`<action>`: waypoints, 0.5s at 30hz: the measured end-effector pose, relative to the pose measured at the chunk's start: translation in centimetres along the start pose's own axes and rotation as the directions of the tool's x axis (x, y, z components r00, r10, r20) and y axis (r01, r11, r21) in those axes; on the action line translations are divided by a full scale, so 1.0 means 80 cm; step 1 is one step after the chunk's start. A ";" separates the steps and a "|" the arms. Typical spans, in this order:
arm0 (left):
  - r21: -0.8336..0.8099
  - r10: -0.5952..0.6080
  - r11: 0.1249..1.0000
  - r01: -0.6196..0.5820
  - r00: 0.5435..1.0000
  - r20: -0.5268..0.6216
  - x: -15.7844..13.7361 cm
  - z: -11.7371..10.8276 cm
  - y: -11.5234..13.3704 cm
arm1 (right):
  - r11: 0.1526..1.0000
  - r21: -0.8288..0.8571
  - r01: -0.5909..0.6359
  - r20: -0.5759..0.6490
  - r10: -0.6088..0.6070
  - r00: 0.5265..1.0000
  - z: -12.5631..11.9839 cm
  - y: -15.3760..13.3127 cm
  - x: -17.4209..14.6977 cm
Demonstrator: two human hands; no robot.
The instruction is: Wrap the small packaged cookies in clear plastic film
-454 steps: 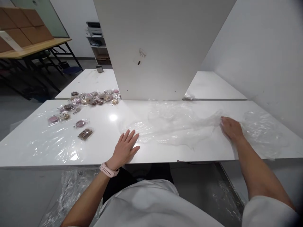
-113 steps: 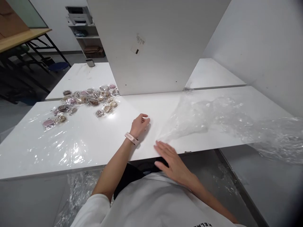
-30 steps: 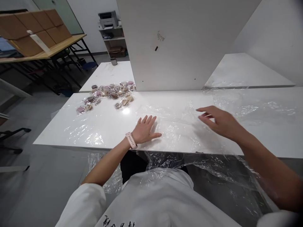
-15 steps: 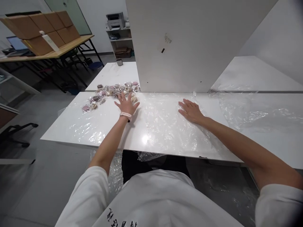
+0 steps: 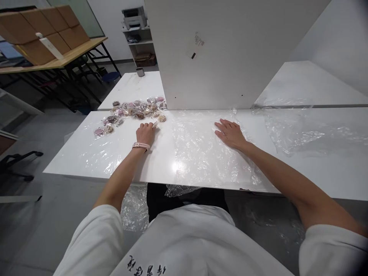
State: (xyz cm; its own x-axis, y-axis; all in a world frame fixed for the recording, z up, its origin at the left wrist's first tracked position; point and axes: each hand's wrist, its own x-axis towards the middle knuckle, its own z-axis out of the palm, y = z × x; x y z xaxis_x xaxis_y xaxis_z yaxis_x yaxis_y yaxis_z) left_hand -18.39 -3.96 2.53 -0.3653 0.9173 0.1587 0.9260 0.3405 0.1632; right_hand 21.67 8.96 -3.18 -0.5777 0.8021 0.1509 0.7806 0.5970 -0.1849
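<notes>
My left hand [image 5: 146, 133], with a pink band at the wrist, is closed with its fingers curled down on the white table [image 5: 115, 153]. Whatever it may hold is hidden under the fingers. Just beyond it lies a cluster of small round pieces in clear wrappers [image 5: 140, 114], pink, brown and tan. One tan wrapped piece [image 5: 162, 119] sits a little right of that hand, apart from it. My right hand [image 5: 230, 133] rests flat with fingers stretched out on a clear plastic sheet [image 5: 207, 153], which is spread wrinkled over the tabletop.
A tall white panel [image 5: 207, 57] rises behind the sheet. More crumpled clear plastic [image 5: 304, 134] lies at the right. A grey cup [image 5: 140, 71] stands at the back left. Clear film [image 5: 135, 209] hangs below the front edge. Cardboard boxes [image 5: 46, 32] stand on another table.
My left hand has drawn back from the wrapped pieces toward me and a little left, and its spread fingers have curled closed. My right hand stays flat on the sheet.
</notes>
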 end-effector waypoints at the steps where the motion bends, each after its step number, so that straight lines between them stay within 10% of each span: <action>1: -0.017 -0.017 1.000 0.016 0.999 -0.035 -0.001 -0.007 0.003 | 1.000 -0.005 -0.004 0.000 0.004 1.000 0.001 0.000 0.000; 5: -0.118 0.017 0.992 -0.042 0.979 -0.204 -0.017 -0.033 0.058 | 1.000 -0.025 0.012 0.010 -0.012 1.000 0.002 0.002 0.002; 9: -0.180 0.332 0.917 -0.356 0.931 -0.151 -0.072 -0.020 0.180 | 1.000 -0.014 0.009 0.006 -0.009 1.000 0.003 0.004 0.003; 15: -0.157 0.731 0.682 -0.714 0.668 0.137 -0.150 0.038 0.284 | 1.000 0.006 0.006 -0.008 -0.006 1.000 0.003 0.000 0.002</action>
State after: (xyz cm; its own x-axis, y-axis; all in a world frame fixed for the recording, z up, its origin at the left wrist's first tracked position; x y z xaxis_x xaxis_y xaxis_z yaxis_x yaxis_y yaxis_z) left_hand 7.32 -6.62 1.36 0.4462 0.8902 0.0922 0.8773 -0.4555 0.1510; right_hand 21.52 9.06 -3.43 -0.5804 0.7985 0.1600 0.7758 0.6018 -0.1896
